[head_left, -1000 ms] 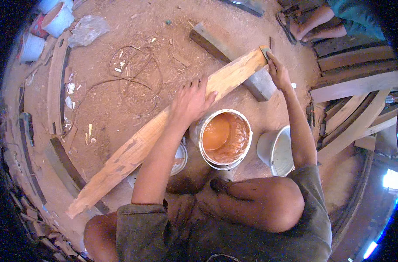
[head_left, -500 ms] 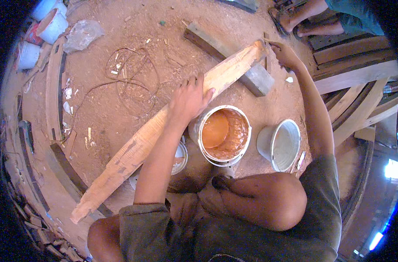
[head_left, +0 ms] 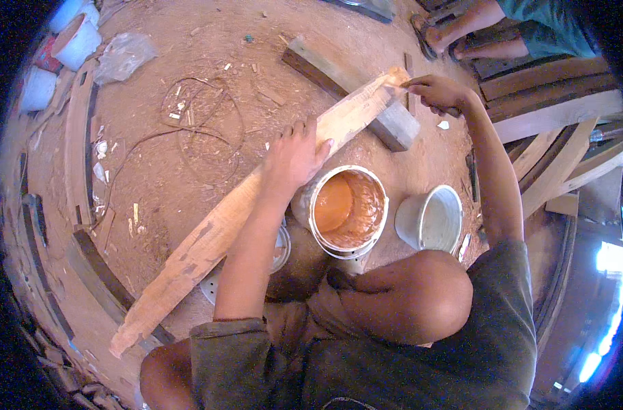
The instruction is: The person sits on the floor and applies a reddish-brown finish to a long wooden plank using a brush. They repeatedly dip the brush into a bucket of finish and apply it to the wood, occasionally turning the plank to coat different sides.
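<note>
A long, tapered plank (head_left: 212, 225) lies slantwise from lower left to upper right, pale orange with grey patches. Over its middle, my left hand (head_left: 292, 156) is closed, fingers across the far edge and thumb along the near one. My right hand (head_left: 440, 94) is at the plank's far end, fingers bent and index finger reaching onto the wood. Whatever it pinches is too small to make out. Just below the plank stands a white bucket (head_left: 383, 225) with orange-brown paste (head_left: 333, 205) inside.
Under the plank's far end lies a squared timber block (head_left: 318, 66). A second pale bucket (head_left: 410, 222) stands by my knee. Curved boards (head_left: 550, 126) are stacked at right, near another person's feet (head_left: 455, 41). Containers (head_left: 76, 42), a plastic bag (head_left: 125, 58) and a looped cord (head_left: 188, 130) lie leftward.
My right hand has shifted slightly toward me, from the plank's tip onto its upper face. My left hand keeps its place on the plank. The whole view has drifted a little.
</note>
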### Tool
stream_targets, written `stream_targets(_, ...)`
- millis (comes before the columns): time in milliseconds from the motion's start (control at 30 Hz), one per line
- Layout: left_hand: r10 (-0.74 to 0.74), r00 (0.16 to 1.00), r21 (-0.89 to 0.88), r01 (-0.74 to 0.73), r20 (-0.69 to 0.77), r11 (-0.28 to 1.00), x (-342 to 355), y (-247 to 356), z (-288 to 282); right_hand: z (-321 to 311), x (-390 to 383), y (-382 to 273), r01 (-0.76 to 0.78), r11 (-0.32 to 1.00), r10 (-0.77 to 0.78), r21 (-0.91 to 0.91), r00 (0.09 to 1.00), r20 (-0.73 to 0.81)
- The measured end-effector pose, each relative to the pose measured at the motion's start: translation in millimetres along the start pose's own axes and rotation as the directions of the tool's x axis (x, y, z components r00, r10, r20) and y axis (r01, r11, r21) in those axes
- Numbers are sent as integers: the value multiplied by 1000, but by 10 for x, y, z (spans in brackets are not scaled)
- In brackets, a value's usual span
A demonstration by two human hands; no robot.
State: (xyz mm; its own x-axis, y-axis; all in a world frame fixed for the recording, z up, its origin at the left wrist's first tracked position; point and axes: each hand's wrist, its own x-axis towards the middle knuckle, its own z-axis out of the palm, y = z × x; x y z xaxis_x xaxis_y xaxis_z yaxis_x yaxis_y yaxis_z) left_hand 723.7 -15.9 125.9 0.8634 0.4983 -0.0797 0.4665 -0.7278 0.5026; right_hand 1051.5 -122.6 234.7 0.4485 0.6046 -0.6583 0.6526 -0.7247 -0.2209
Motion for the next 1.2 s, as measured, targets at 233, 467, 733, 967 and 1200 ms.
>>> stream_targets(233,2,1000,8,-2,-1,1000,-10,-49,22,548,174,348,40,989,32,142,881,-473)
stream_targets(467,25,997,-8,-26,-74,1000,13,-62,139,485,121,569,214,976,-217,-44,925,-312)
stream_targets(733,23,998,-46,-21,56,999,92,80,-5,31,216,649,-43,989,79,139,962,-262)
stream_targets(967,19,999,-26,-20,-47,999,11,-23,101,214,324,79,-66,977,138,202,922,-363)
stream_targets(1200,18,999,-16,-19,-42,1000,32,-22,78,140,94,-128,-107,993,101,-40,985,-141)
